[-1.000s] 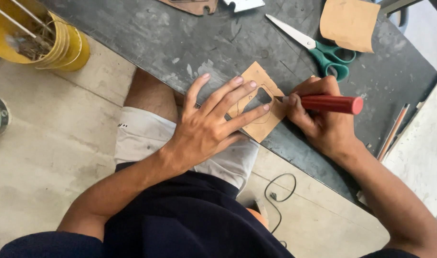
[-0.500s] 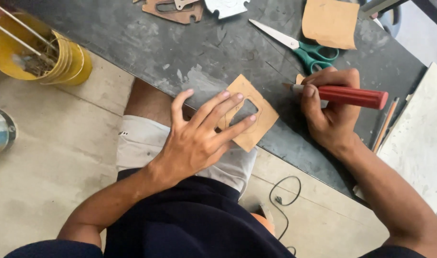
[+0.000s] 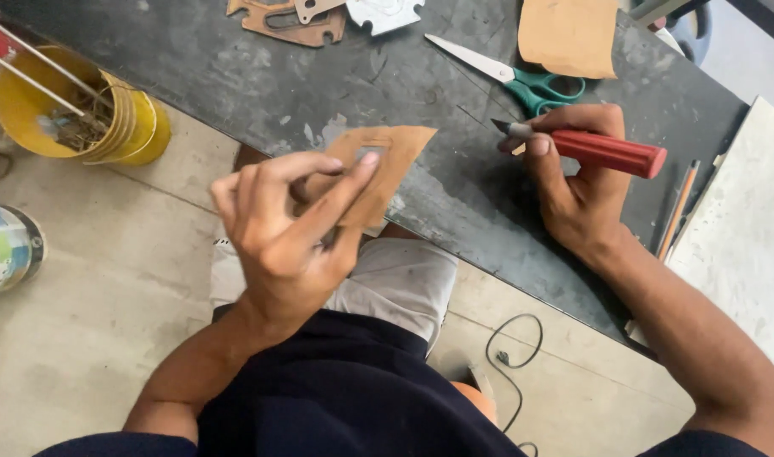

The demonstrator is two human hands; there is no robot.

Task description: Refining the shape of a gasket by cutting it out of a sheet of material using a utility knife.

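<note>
A piece of brown card (image 3: 385, 165) with a small window cut in it is sitting just above centre of the frame, lifted off the dark table (image 3: 235, 76) and pinched in the left hand (image 3: 290, 224); the thumb and forefinger are closing on its lower edge, with a fingertip showing through the window. This looks like a checking step between cuts, and setting the card flat again would likely be needed before any further trimming. The right hand (image 3: 577, 182), right of centre, is wrapping closed around a red-handled knife (image 3: 590, 148), its tip pointing left and well clear of the card. Green-handled scissors (image 3: 514, 76) and another brown sheet (image 3: 569, 25) are lying along the top, and a yellow bucket (image 3: 125, 127) is standing at upper left
</note>
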